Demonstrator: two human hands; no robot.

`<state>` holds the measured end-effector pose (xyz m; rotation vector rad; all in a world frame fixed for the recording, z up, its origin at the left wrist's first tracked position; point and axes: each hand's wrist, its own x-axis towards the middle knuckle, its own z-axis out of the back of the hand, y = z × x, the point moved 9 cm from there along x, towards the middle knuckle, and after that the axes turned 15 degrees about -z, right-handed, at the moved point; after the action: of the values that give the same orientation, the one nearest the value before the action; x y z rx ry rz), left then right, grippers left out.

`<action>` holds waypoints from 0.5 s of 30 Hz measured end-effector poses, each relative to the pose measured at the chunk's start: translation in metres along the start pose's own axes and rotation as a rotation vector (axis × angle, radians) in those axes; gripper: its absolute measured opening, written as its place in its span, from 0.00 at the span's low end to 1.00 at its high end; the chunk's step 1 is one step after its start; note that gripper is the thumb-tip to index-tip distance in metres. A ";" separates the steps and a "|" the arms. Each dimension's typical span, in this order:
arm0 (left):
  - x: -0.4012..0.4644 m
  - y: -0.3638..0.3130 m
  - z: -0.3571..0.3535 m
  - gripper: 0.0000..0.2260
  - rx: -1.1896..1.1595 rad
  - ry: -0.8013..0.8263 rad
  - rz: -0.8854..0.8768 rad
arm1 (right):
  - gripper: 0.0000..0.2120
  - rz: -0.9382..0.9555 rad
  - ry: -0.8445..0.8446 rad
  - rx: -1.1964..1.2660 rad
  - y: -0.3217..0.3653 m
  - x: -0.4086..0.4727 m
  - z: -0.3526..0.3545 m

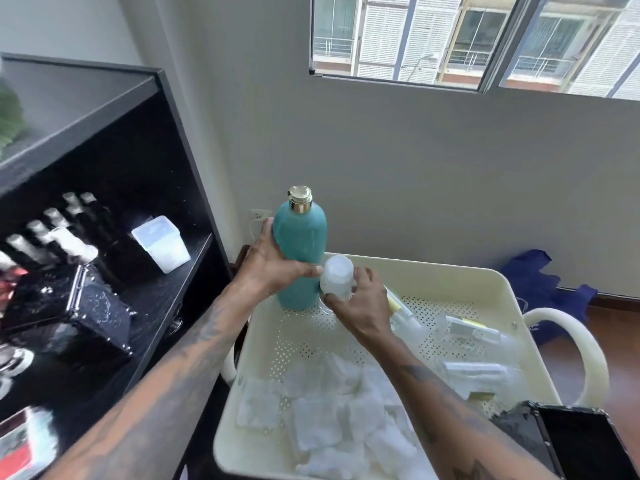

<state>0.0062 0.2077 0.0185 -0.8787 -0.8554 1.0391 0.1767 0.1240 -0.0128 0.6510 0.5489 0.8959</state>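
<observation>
The left hand [273,268] has its grip curled round the lower half of a tall teal bottle [300,251], fingers behind it and thumb across the front. The bottle stands upright with a shiny gold cap [300,198], its base down in the far left corner of a cream perforated tray [433,268]; whether the base bears on the tray floor or hangs just above it I cannot tell. The right hand [360,306] holds a small translucent white jar [336,277], its grip narrow, fingertips and thumb pinching the jar's sides. The jar is tilted, raised off the tray floor and just beside the bottle's right flank, close to the left thumb. In the near part of the tray lies a heap of white packets [329,410]; along its right side lie several clear bottles [478,368] on their sides. To the left a black shelf unit [166,140] carries a row of dark bottles with pale caps [52,223], a frosted plastic box [161,244] and a glittery black case [65,306]. A blue bag [540,282] lies on the floor by the wall.
</observation>
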 end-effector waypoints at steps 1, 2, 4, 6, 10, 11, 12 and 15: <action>0.000 0.001 0.001 0.47 -0.010 -0.016 0.004 | 0.27 0.004 -0.013 -0.002 0.001 0.004 -0.001; 0.000 0.001 0.001 0.47 -0.022 -0.025 0.007 | 0.27 0.005 -0.022 -0.006 0.002 0.008 -0.002; -0.002 0.001 -0.001 0.46 -0.033 -0.040 0.015 | 0.27 0.000 -0.029 -0.021 0.001 0.013 -0.002; -0.004 0.001 -0.003 0.47 -0.045 -0.055 0.024 | 0.29 -0.002 -0.018 -0.038 0.003 0.016 0.000; -0.011 0.001 -0.003 0.48 -0.078 -0.064 0.040 | 0.36 0.034 0.074 -0.109 0.006 0.011 0.004; -0.015 0.001 -0.002 0.48 -0.080 -0.069 0.039 | 0.36 0.052 0.054 -0.146 0.004 0.007 0.011; -0.019 0.001 -0.002 0.46 -0.072 -0.076 0.036 | 0.35 0.071 0.000 -0.208 0.000 0.003 0.021; -0.034 0.004 -0.005 0.39 -0.024 -0.098 0.023 | 0.28 0.042 -0.141 -0.497 -0.025 -0.005 0.051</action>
<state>-0.0002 0.1755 0.0074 -0.8654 -0.9434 1.1011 0.2222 0.0940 0.0051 0.2701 0.1717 0.9710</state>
